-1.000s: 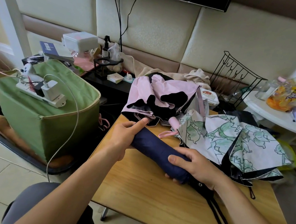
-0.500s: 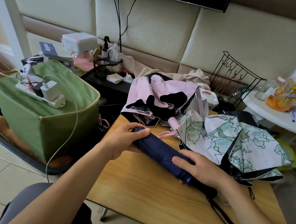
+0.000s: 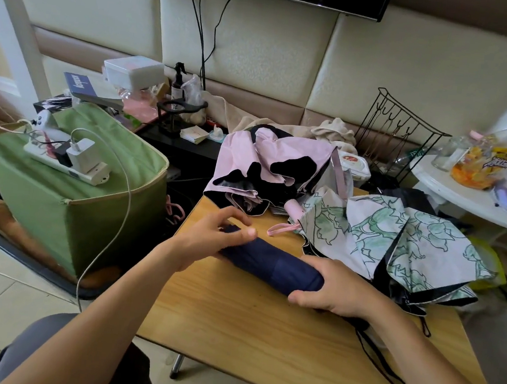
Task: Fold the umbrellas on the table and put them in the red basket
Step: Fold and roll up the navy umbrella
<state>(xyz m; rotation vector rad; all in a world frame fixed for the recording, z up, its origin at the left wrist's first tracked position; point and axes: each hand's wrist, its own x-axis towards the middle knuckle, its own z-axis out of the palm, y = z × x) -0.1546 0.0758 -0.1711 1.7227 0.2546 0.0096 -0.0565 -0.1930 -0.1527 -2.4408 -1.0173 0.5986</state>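
Three umbrellas lie on the wooden tabletop (image 3: pixel 262 333), and only the navy umbrella (image 3: pixel 272 264) is rolled into a tight bundle. Its long axis runs slantwise between the two hands, from the far end under the left hand (image 3: pixel 210 237) down to the handle end by the right hand (image 3: pixel 339 290). The right hand is wrapped around the bundle near its handle, fingers curled under and thumb over, pinning it to the tabletop. The left hand rests at the far tip with its fingers spread and loosely bent, touching the fabric rather than clamping it. A black wrist strap (image 3: pixel 381 358) trails from under the right hand toward the near edge. Just beyond the right hand sprawls the green-patterned umbrella (image 3: pixel 397 238), unfolded; beyond the left hand lies the pink umbrella (image 3: pixel 268 162), also loose. No red basket shows anywhere in view; a green fabric bin (image 3: pixel 66 203) stands well out from the left hand. The right hand looks better placed to lift the bundle.
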